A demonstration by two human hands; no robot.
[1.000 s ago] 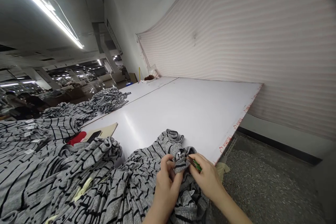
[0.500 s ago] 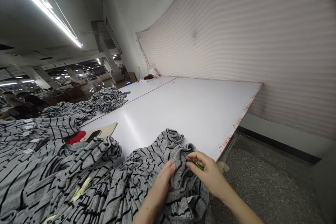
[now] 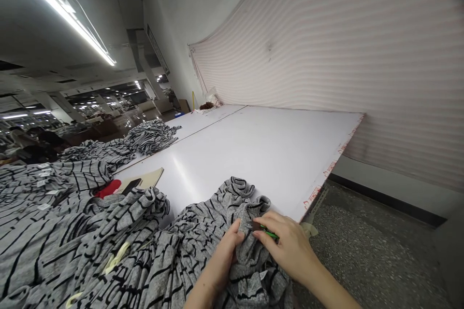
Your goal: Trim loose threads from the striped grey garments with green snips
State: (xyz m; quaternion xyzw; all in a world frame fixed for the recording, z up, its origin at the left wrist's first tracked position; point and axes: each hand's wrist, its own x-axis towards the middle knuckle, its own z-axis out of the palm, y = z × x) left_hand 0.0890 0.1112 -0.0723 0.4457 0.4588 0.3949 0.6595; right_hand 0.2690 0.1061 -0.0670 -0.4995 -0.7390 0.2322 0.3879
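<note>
A grey garment with black stripes (image 3: 203,222) lies bunched at the near edge of the white table. My left hand (image 3: 226,251) is closed on a fold of it, thumb on top. My right hand (image 3: 286,244) is closed around small green-handled thread snips (image 3: 268,232), whose dark blades point left at the cloth by my left thumb. The blade tips are partly hidden by fingers and fabric. A small white label (image 3: 263,275) shows on the garment below the hands.
More striped garments (image 3: 43,241) are heaped on the left, with pale yellow strips (image 3: 116,258) among them. A dark phone (image 3: 131,186), a tan folder (image 3: 150,178) and a red item (image 3: 108,188) lie beside the heap. The white table (image 3: 261,145) reaches back to a striped cloth hanging (image 3: 326,58).
My right hand has turned and shifted slightly, bringing the snips a little lower and closer to my left thumb. The left hand keeps its hold on the garment.
</note>
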